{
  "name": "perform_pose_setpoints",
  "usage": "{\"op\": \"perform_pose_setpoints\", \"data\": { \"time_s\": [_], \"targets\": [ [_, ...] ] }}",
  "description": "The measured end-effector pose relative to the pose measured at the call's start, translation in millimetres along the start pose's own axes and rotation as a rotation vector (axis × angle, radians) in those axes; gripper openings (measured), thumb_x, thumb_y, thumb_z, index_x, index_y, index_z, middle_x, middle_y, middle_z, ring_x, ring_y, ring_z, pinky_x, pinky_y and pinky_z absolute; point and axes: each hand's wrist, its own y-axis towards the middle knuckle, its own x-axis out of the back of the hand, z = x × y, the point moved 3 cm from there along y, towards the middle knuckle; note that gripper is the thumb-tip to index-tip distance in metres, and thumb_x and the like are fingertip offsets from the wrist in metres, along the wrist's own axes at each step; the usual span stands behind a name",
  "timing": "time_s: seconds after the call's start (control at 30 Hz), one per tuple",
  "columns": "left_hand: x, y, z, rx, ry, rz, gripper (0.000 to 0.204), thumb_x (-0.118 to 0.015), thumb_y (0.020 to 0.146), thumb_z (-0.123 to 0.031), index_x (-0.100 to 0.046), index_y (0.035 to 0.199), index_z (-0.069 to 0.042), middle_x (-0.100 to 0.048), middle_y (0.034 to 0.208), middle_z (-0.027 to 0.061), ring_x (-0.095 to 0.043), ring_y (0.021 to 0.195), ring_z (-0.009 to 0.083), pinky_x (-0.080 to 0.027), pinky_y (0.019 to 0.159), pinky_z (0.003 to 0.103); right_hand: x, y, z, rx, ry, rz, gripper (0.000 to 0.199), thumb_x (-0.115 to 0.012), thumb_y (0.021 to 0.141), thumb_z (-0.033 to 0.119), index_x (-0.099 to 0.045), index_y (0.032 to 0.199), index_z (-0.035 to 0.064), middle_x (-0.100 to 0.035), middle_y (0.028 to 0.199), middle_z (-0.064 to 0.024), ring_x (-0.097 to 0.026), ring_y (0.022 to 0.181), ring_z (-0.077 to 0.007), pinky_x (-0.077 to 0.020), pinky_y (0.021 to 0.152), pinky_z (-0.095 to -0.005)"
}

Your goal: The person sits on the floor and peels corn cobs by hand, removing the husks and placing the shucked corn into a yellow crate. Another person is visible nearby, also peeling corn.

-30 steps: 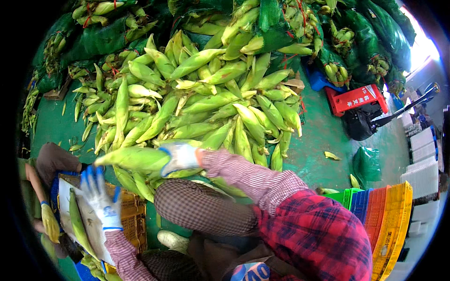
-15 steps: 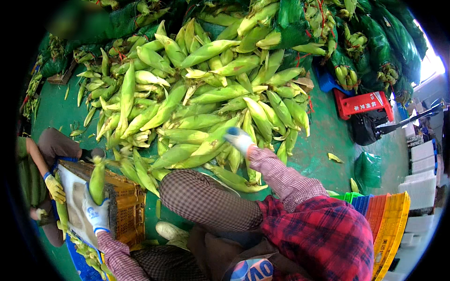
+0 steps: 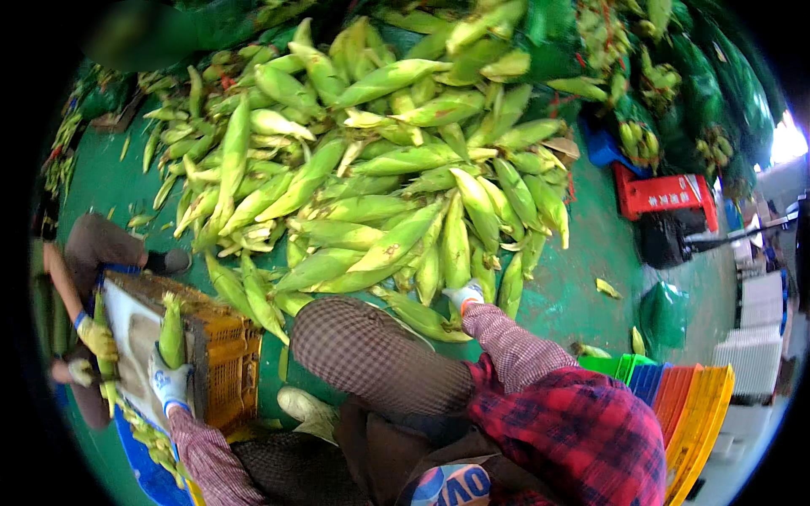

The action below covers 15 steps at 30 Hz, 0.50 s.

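Note:
A big heap of green-husked corn ears (image 3: pixel 371 169) covers the green floor ahead of me. My right hand (image 3: pixel 466 295), in a white and blue glove, reaches to the near edge of the heap and touches an ear there; its grip is hidden. My left hand (image 3: pixel 168 379), gloved the same, holds one corn ear (image 3: pixel 171 331) upright over a white-lined bag in an orange crate (image 3: pixel 221 354) at my lower left.
Another person crouches at the far left, a yellow-gloved hand (image 3: pixel 97 337) on the crate's bag. A red pallet jack (image 3: pixel 666 202) stands at right. Stacked coloured crates (image 3: pixel 692 413) sit at lower right. Green sacks of corn (image 3: pixel 675 76) line the back.
My right hand has reached further to the right along the heap's near edge. My left hand has brought the corn ear down over the bag in the crate.

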Motion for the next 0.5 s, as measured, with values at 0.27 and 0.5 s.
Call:
{"op": "perform_pose_setpoints", "data": {
  "time_s": [0.27,0.5],
  "targets": [
    [23.9,-17.9,-24.9,-0.012,0.013,-0.065,0.083,-0.083,0.062,-0.031,-0.055,0.138,-0.013,-0.062,0.130,0.0172,-0.058,0.121,0.0347,-0.044,0.105,0.044,18.2,-2.2,-56.7,1.316,-0.293,0.064,0.034,-0.064,0.090,0.007,-0.063,0.123,0.0020,-0.067,0.124,-0.0142,-0.066,0.112,-0.0301,-0.0530,0.095,-0.0396],
    [34.1,-18.2,-35.4,0.084,0.074,0.011,0.082,-0.083,0.064,-0.036,-0.056,0.137,-0.014,-0.061,0.132,0.0160,-0.057,0.124,0.0341,-0.042,0.108,0.044,43.3,-64.7,-63.7,1.569,-0.301,0.098,0.027,-0.072,0.075,0.004,-0.073,0.100,0.0130,-0.074,0.098,-0.0116,-0.067,0.102,-0.0316,-0.0509,0.094,-0.0485]
  ]
}}
